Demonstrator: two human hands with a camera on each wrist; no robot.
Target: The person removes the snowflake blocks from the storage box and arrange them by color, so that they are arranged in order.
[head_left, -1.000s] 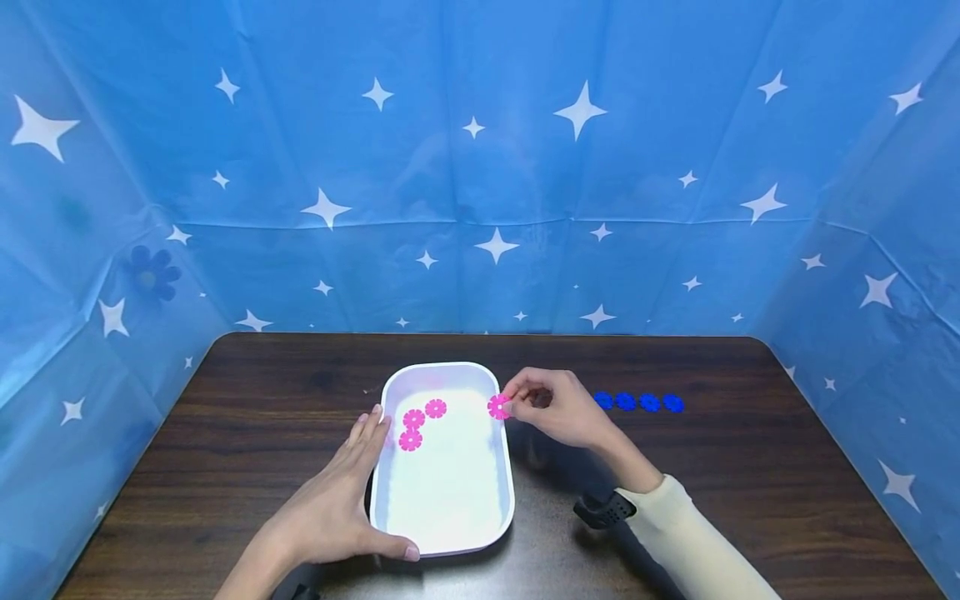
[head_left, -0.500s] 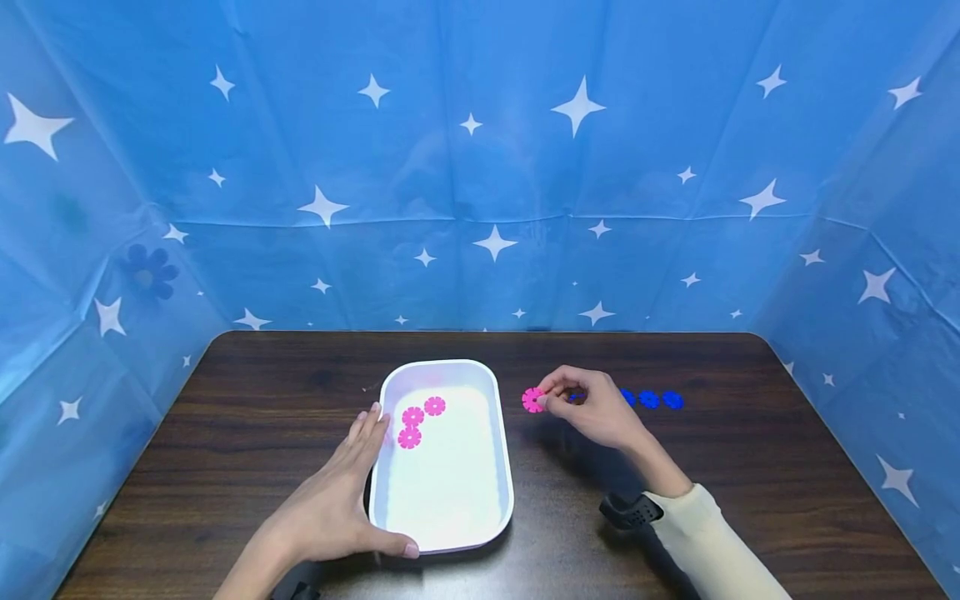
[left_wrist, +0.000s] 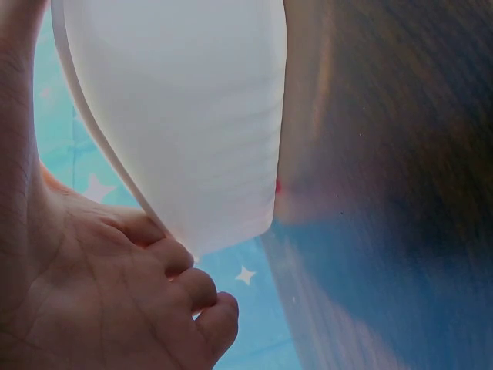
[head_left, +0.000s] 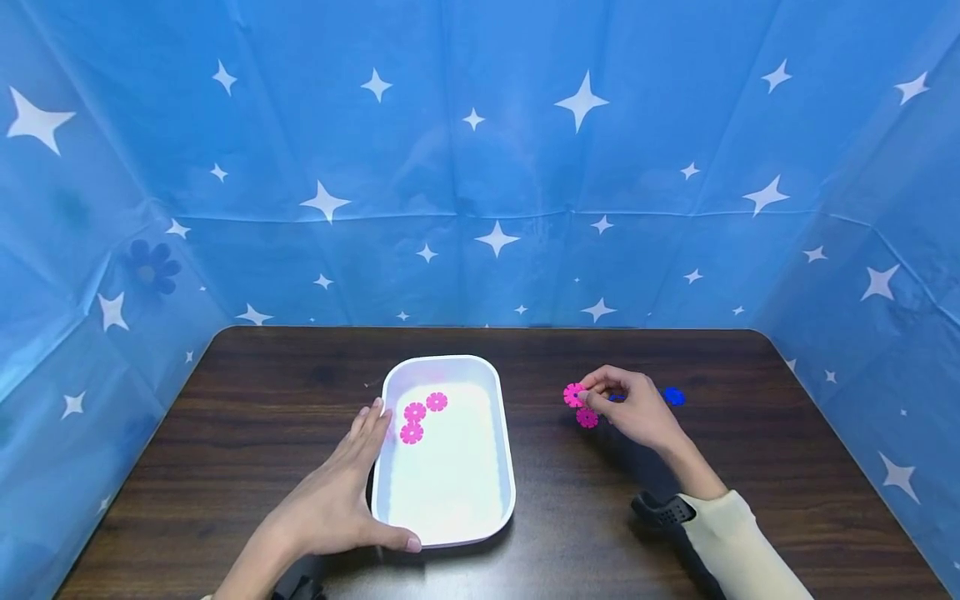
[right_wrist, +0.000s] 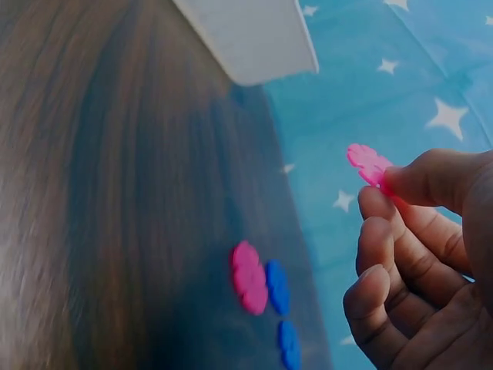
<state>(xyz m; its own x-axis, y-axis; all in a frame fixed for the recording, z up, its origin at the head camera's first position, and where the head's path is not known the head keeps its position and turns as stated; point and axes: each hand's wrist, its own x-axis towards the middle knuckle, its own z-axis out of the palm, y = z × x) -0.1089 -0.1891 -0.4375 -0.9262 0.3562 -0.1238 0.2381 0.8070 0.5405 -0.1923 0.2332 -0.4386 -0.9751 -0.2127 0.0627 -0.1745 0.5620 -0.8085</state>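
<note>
You are pinching a pink disc [head_left: 573,395] by its notched rim between thumb and forefinger of your right hand [head_left: 633,412]; judging by its look, it is handling as a light, stiff plastic piece, a bit slick, so the rim is the place to take it. Round, it has no long axis; it is standing on edge above the worktop [head_left: 225,433]. A second pink disc [head_left: 587,418] is lying flat at 5 o'clock. At 9 o'clock your left hand [head_left: 330,500] is resting relaxed, fingers along the white tray [head_left: 450,533]
</note>
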